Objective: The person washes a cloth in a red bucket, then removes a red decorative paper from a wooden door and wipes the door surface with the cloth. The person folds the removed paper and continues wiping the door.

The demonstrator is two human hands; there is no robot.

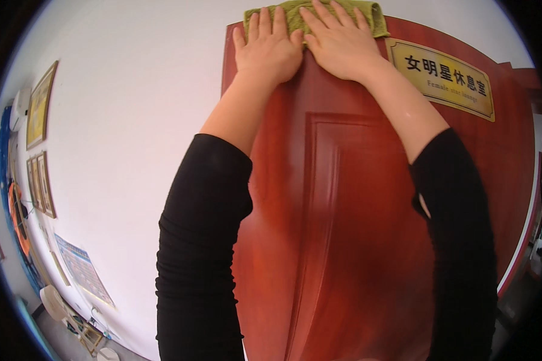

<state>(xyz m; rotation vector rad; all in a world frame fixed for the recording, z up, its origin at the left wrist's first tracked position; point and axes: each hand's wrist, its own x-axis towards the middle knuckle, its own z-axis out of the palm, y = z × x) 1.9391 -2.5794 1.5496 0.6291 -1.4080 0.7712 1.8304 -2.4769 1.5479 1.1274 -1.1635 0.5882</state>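
Note:
Both arms reach up in black sleeves along a reddish-brown panelled door (370,203). My left hand (268,52) lies flat with spread fingers over the left part of a folded olive-green cloth (293,13) at the door's top edge. Beside it, my right hand (343,45) presses flat on the same cloth, the two thumbs almost meeting. The cloth covers part of the top edge, its right end hanging past my right fingers. Just right of that hand, a gold-coloured sign plate (442,79) bearing writing is fixed to the door.
A white wall (117,113) runs along the left, with framed pictures (43,108) and a printed poster (83,268). Low at the left stand a pale chair (54,304) and a small wooden stool (90,338). A pale door-frame edge (521,234) curves down the right side.

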